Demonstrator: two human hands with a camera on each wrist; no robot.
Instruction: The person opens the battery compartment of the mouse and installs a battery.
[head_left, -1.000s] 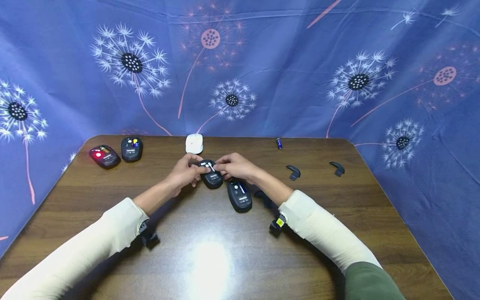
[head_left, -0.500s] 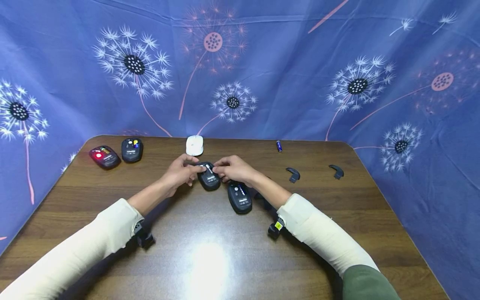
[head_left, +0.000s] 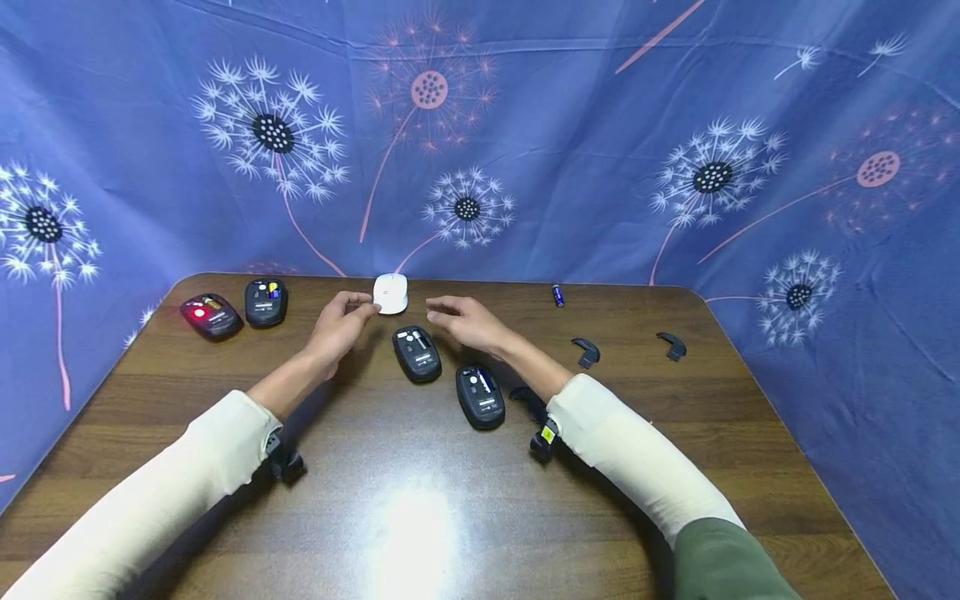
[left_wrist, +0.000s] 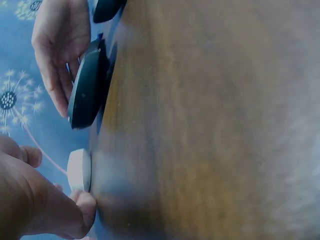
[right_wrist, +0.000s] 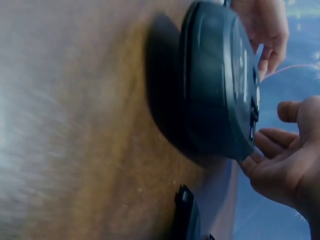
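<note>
An upturned black computer mouse (head_left: 417,354) lies on the table between my hands, touched by neither in the head view. A silvery battery shows in its uncovered compartment. My left hand (head_left: 335,329) hovers to its left, thumb and fingers apart. The left thumb tip overlaps the edge of a small white rounded object (head_left: 391,294); whether they touch I cannot tell. My right hand (head_left: 471,325) is just right of the mouse, fingers loosely extended, holding nothing. Nearer lies a second upturned black mouse (head_left: 480,397), its compartment uncovered with a battery inside.
Two more upturned mice, one glowing red (head_left: 212,317) and one black (head_left: 266,302), lie at the back left. A blue battery (head_left: 558,296) lies at the back. Two black covers (head_left: 587,352) (head_left: 673,346) lie right; another dark cover (head_left: 529,402) is beside the right forearm.
Both hands have let go of the mouse and drawn apart from it. The left hand has moved back and left, the right slightly back. The mouse now lies free on the table.
</note>
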